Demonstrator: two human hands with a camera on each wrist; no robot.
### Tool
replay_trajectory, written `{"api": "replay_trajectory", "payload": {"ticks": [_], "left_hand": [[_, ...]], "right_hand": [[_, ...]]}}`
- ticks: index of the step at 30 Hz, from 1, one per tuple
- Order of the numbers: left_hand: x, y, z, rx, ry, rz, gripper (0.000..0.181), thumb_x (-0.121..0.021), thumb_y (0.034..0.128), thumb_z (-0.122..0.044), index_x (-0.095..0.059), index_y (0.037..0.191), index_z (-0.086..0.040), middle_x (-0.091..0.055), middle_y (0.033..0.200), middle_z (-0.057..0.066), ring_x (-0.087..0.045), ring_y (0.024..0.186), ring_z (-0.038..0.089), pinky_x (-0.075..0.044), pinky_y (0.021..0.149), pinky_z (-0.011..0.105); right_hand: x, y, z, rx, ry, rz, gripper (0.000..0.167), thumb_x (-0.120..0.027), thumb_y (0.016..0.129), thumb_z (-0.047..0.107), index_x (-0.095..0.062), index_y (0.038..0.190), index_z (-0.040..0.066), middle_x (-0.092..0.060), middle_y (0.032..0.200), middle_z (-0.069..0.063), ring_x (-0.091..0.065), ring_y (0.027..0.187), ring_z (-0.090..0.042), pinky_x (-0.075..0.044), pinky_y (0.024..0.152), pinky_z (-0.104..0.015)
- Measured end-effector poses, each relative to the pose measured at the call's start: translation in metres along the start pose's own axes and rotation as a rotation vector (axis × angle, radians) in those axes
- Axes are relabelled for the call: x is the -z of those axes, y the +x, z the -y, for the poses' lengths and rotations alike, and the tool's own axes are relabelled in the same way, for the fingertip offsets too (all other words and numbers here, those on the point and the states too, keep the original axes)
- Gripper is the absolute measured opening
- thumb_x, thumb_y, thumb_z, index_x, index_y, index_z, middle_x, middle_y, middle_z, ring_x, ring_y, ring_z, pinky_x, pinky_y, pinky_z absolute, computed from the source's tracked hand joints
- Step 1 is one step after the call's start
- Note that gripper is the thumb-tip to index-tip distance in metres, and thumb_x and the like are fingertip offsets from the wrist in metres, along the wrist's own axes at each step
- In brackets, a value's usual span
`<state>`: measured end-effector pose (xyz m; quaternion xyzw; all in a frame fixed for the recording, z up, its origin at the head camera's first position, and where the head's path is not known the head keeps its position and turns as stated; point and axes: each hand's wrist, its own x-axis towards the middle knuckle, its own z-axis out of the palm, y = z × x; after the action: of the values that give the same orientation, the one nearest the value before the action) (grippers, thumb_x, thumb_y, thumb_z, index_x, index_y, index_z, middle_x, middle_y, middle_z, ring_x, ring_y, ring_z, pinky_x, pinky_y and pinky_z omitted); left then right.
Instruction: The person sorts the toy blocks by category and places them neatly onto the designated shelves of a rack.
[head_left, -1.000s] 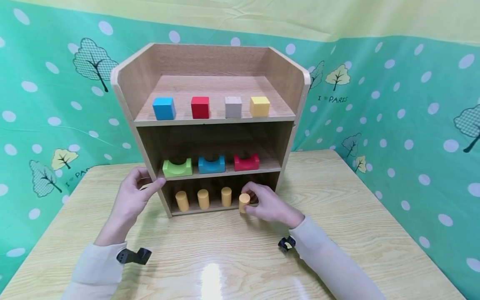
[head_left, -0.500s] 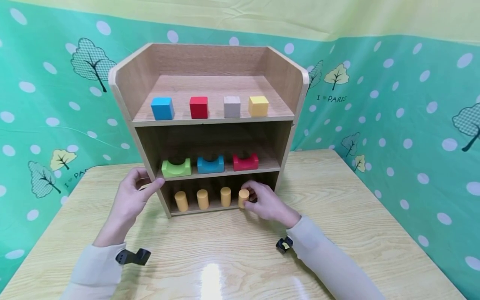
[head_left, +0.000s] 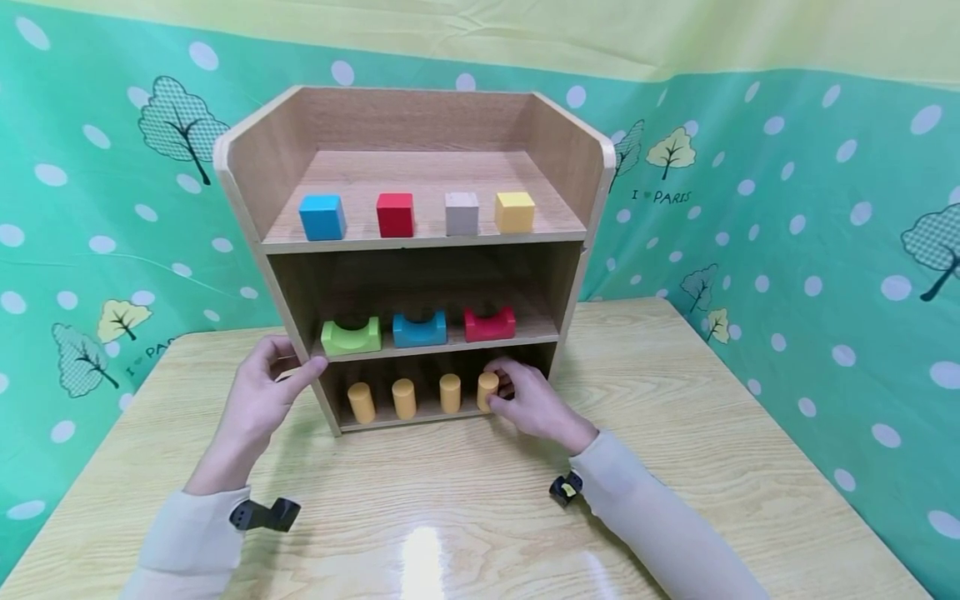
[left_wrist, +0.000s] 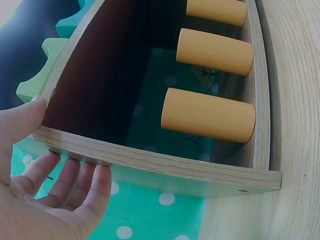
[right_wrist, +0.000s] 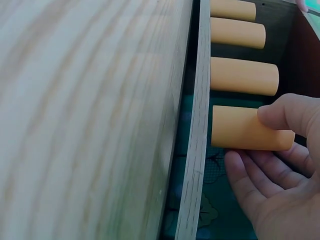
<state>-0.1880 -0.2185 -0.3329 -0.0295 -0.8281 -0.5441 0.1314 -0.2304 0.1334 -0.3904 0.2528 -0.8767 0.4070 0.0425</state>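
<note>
A small wooden shelf (head_left: 420, 247) stands on the table. My left hand (head_left: 262, 392) holds its left side panel (left_wrist: 150, 157), with the thumb at the front edge and the fingers against the outer face. At the right end of the bottom tier, my right hand (head_left: 536, 404) pinches an upright orange cylinder block (right_wrist: 245, 129) between thumb and fingers. Three like cylinders stand in a row to its left, the nearest being one cylinder (head_left: 450, 393), then another (head_left: 403, 398) and the leftmost (head_left: 362, 402).
On the middle tier sit a green arch block (head_left: 351, 337), a blue one (head_left: 420, 330) and a red one (head_left: 490, 325). The top tier bears blue (head_left: 322, 217), red (head_left: 395, 215), grey (head_left: 462, 214) and yellow (head_left: 514, 212) cubes. A dotted green cloth (head_left: 787, 208) hangs behind.
My right hand has moved the orange cylinder up and back from in front of the shelf onto the bottom tier, in line with the others. The left hand has stayed in place.
</note>
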Motion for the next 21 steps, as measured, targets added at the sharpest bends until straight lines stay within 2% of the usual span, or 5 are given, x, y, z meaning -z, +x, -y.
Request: {"api": "replay_trajectory", "payload": {"ticks": [6, 21], "left_hand": [[-0.0002, -0.0006, -0.0017, 0.003, -0.002, 0.0, 0.043, -0.067, 0.0901, -0.027, -0.049, 0.119, -0.001, -0.049, 0.114, 0.0, -0.047, 0.102, 0.012, -0.043, 0.077, 0.016], [-0.0007, -0.0004, -0.0009, 0.004, -0.015, 0.0, 0.045, -0.067, 0.0904, -0.027, -0.048, 0.12, 0.001, -0.048, 0.114, 0.002, -0.046, 0.103, 0.015, -0.043, 0.077, 0.017]], "right_hand": [[-0.0021, 0.0013, -0.0015, -0.023, 0.005, -0.001, 0.032, -0.068, 0.084, 0.006, -0.058, 0.114, 0.005, -0.062, 0.099, -0.002, -0.062, 0.083, -0.011, -0.053, 0.076, -0.03], [-0.0027, 0.003, -0.002, -0.05, 0.023, 0.012, 0.035, -0.068, 0.085, 0.004, -0.056, 0.118, 0.004, -0.062, 0.103, -0.005, -0.063, 0.087, -0.015, -0.053, 0.08, -0.036]]}}
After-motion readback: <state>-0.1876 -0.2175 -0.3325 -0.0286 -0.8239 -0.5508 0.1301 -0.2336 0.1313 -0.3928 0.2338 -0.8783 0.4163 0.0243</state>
